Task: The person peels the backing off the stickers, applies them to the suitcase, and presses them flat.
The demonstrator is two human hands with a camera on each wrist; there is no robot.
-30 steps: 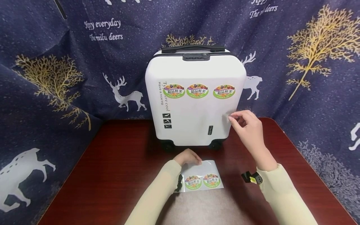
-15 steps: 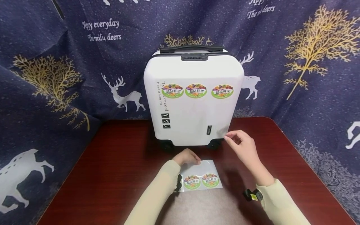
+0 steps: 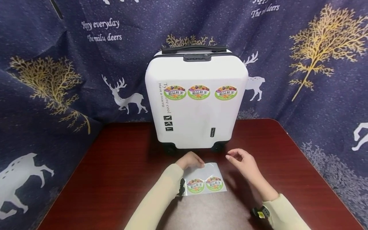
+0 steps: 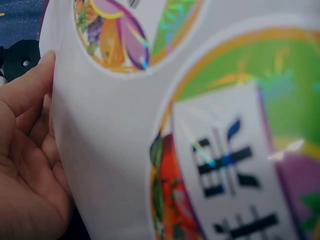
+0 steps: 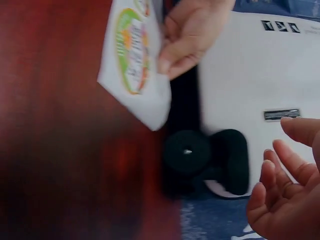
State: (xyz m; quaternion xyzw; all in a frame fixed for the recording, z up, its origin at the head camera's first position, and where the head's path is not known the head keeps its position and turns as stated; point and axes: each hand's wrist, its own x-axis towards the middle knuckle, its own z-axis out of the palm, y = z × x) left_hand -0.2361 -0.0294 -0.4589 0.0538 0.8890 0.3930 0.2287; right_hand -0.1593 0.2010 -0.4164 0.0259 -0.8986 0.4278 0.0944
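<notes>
My left hand [image 3: 190,160] pinches the far edge of a glossy white sticker sheet [image 3: 200,173], thumb on the face towards me. Two oval fruit stickers show on that sheet in the head view; the left wrist view has the sheet large beside the left hand [image 4: 27,160]. To its right hovers my right hand [image 3: 244,164], thumb and fingers loosely bent and apart, holding nothing; the right wrist view shows the gap between them. Behind both hands stands a white suitcase [image 3: 191,116], upright. Across its upper front run three fruit stickers, the right one [image 3: 226,93] spaced farther off.
Under everything lies a dark red table [image 3: 123,172], with a greyish patch [image 3: 207,210] at its front. The suitcase has black wheels [image 3: 169,148] and a black top handle [image 3: 194,49]. A dark blue deer-patterned cloth [image 3: 129,57] hangs behind.
My right hand has come down and slightly left, from beside the suitcase's lower right side to near the sticker sheet. The left hand keeps its pinch on the sheet.
</notes>
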